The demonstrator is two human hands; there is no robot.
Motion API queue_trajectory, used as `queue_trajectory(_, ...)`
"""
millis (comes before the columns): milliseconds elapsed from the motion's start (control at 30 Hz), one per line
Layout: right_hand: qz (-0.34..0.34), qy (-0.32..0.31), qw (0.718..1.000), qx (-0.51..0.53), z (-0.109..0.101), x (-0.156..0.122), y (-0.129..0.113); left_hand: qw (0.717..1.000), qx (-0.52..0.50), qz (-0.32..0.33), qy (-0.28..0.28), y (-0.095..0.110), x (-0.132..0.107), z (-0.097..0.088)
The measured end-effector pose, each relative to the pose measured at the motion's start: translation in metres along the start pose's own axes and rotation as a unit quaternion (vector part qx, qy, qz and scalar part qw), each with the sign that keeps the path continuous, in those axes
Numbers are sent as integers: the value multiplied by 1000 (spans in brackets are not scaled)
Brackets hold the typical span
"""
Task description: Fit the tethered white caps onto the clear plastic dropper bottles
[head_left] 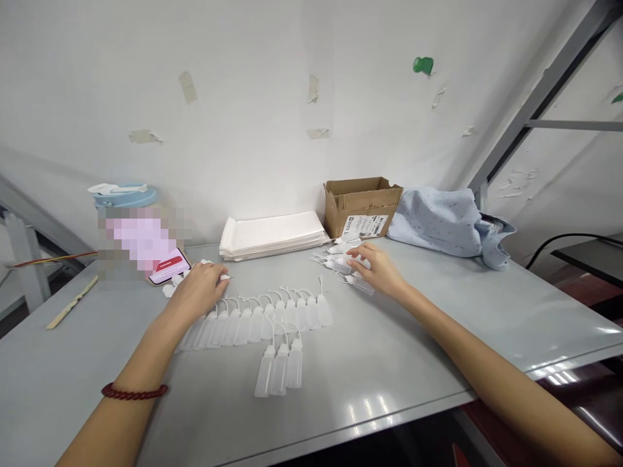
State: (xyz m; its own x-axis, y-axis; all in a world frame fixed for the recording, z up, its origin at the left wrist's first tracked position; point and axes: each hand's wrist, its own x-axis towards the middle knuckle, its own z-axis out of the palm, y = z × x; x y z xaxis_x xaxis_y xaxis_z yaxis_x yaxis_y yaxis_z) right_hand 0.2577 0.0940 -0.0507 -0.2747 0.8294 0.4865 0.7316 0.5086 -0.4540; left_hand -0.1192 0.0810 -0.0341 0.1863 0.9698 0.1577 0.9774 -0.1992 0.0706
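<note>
Several small white squeeze bottles (pixel 253 321) with thin capped tips lie side by side in a row on the grey table (pixel 389 363). Three more bottles (pixel 280 368) lie together nearer to me. My left hand (pixel 197 288) rests at the left end of the row, fingers curled over small white pieces by a needle-like tip. My right hand (pixel 377 266) reaches to a loose heap of bottles (pixel 341 263) near the cardboard box, fingers closed on one of them. A dark red bead bracelet (pixel 134 391) circles my left wrist.
A stack of white bags (pixel 270 235) lies against the wall, beside an open cardboard box (pixel 361 206). A light blue cloth (pixel 445 224) lies at the right. A blue-lidded jug (pixel 124 194) stands at the left, with a wooden stick (pixel 72 302) near the table's left edge.
</note>
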Motion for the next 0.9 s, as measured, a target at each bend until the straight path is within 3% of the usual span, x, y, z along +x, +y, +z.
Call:
queue_trajectory(200,-49,-7,998,27,-6,-2,-16,999,-47,-14,21,9,-3,-6)
queue_trajectory(367,-150,-158,973,82,-11,-18,-60,990,-124,-23,66,37,-12,-19)
queue_trajectory(433,-153,-224,959,82,-10,-24,-72,984,-160,-24,81,52,-17,-25)
queue_trajectory(500,-143,-247,956,60,-7,-27,-78,978,-190,-19,84,67,-22,-29)
queue_trajectory(667,-114,-255,960,11,-3,-27,-77,946,-321,-12,39,91,-29,-32)
queue_trajectory(900,-90,-257,962,-7,-4,-24,-77,926,-373,-45,-29,103,-35,-35)
